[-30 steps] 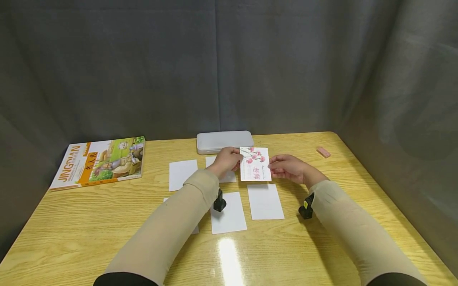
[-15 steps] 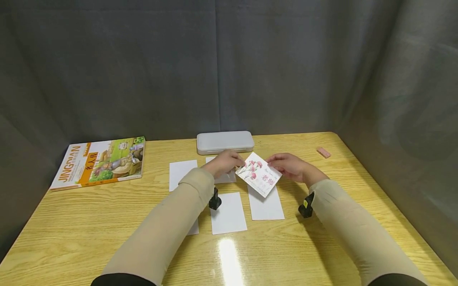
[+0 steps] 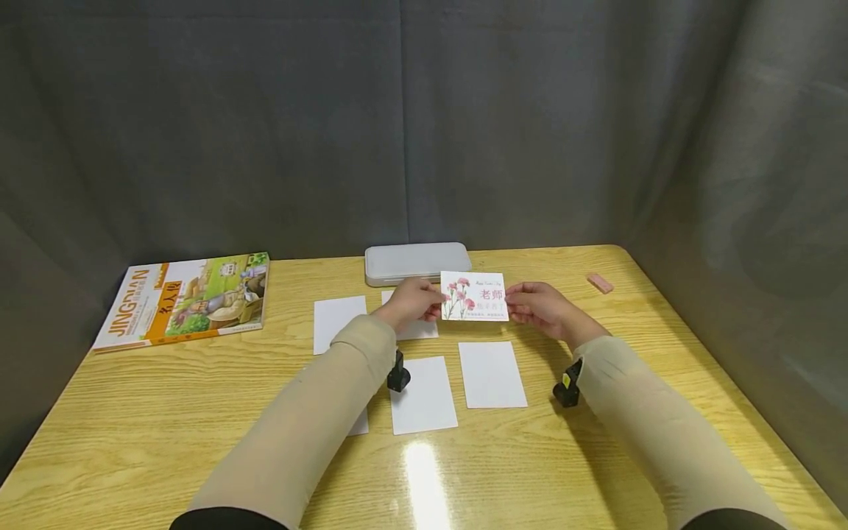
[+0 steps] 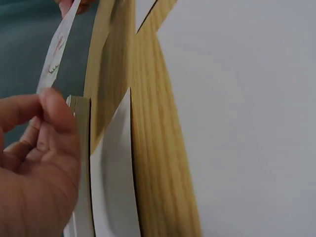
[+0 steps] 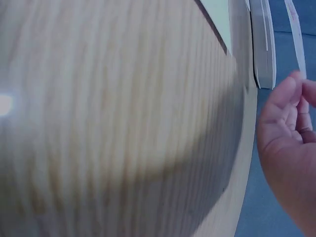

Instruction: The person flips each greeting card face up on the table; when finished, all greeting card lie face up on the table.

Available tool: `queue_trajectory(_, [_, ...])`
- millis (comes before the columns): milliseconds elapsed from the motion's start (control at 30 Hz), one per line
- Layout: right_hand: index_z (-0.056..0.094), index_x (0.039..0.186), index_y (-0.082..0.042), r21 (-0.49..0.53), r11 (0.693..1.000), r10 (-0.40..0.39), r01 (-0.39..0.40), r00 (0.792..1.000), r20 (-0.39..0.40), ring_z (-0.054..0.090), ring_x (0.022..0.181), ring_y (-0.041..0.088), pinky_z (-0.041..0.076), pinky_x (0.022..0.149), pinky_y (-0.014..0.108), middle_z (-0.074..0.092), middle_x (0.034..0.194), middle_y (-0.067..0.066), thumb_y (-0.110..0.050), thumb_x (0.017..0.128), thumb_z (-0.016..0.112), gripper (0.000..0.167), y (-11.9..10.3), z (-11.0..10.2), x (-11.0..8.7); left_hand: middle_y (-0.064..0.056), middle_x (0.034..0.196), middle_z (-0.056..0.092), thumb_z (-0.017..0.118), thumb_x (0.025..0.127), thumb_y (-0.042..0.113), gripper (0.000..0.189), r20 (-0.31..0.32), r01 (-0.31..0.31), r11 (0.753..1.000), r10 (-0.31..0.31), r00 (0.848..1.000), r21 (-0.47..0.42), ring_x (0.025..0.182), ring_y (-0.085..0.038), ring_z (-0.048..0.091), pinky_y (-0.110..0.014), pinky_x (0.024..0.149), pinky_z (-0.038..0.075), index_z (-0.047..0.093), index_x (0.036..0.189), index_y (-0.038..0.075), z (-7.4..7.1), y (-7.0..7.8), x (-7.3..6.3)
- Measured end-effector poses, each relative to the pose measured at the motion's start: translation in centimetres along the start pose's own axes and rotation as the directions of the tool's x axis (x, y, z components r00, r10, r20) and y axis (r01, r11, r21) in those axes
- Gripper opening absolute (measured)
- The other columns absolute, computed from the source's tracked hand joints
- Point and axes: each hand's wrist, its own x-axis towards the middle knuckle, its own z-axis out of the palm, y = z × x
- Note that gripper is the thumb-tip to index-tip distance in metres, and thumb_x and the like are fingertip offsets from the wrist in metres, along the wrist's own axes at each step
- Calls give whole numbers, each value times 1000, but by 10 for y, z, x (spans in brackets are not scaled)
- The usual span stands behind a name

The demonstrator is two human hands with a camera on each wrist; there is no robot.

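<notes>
A white greeting card point(image 3: 474, 297) with pink carnations and red Chinese characters is held up between both hands, its print upright in the head view. My left hand point(image 3: 414, 302) pinches its left edge between thumb and fingers; the left wrist view shows that pinch on the card point(image 4: 57, 54) clearly. At the opposite edge, my right hand point(image 3: 539, 309) pinches the card the same way. Blank white cards lie on the table below: one card point(image 3: 492, 374) nearest the right hand, another card point(image 3: 424, 397) in the middle, and one card point(image 3: 424, 329) partly behind the left hand.
Farther left lie a white card point(image 3: 336, 320) and one mostly hidden under the left sleeve. A pale pencil case point(image 3: 417, 261) stands at the table's back edge. The book point(image 3: 192, 300) rests back left, and a small pink eraser point(image 3: 600, 283) back right. Grey curtains enclose the table.
The flowered card has turned from sideways, through a slant, to upright with its long side level. Both hands still hold it, with the fingers shifted along its edges.
</notes>
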Motion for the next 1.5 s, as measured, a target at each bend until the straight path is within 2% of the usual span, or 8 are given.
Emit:
queue_trajectory(167, [50,126,9,-112,994,11,-15,999,-39,59,79,8,55,74,20,61,92,2,-7,108,50,24,0,2,1,-13,103,67,56,105,13,18,32,-99,919,94,995,382,85,-18,61,-31,79,53,66,109,-1,2,3,-8])
queue_trajectory(400, [51,127,12,-222,973,41,-65,993,-112,56,76,9,54,70,21,60,90,3,-8,108,50,27,3,1,8,-9,139,60,55,104,20,31,344,-393,390,192,919,833,135,-29,49,-51,116,36,70,127,6,19,5,-15])
queue_trajectory(533, [56,123,13,-347,936,12,-65,988,-154,56,78,10,53,69,22,61,93,7,-9,106,52,27,3,7,13,-4,125,65,55,104,22,23,398,-422,230,142,906,877,124,-24,57,-59,116,33,74,107,9,26,4,-18])
queue_trajectory(800, [65,98,3,-699,710,-95,-87,971,-217,53,82,23,43,69,32,60,89,10,-11,98,62,14,0,18,20,-4,116,67,55,104,20,21,407,-425,215,125,905,879,109,-18,62,-51,111,40,73,102,10,28,5,-20])
queue_trajectory(933, [66,95,3,-784,618,-112,-65,979,-170,51,80,25,41,68,33,58,86,10,-11,97,62,15,-6,18,21,-7,130,64,54,106,26,29,393,-421,281,153,907,862,121,-22,58,-49,112,40,73,116,7,24,4,-23])
queue_trajectory(1167, [64,118,8,-686,728,-97,-25,986,-138,52,90,24,46,80,35,62,101,14,-13,105,55,26,-30,32,22,-16,162,37,50,108,38,58,291,-369,389,244,925,844,151,-30,31,-43,123,26,46,154,3,-26,0,-34])
queue_trajectory(1367, [52,141,12,-448,893,30,-32,999,-11,60,94,17,53,92,32,65,120,17,-12,108,51,41,-36,71,32,-12,171,16,47,105,57,80,347,-372,304,135,928,877,156,-27,17,-41,125,20,26,164,8,-67,-8,-52])
queue_trajectory(1500, [51,143,11,-497,868,14,17,998,58,60,98,21,52,87,34,64,128,22,-12,106,55,43,-35,93,35,-13,171,17,46,103,62,84,405,-410,251,75,911,877,156,-28,17,-41,124,20,26,164,9,-77,-16,-64])
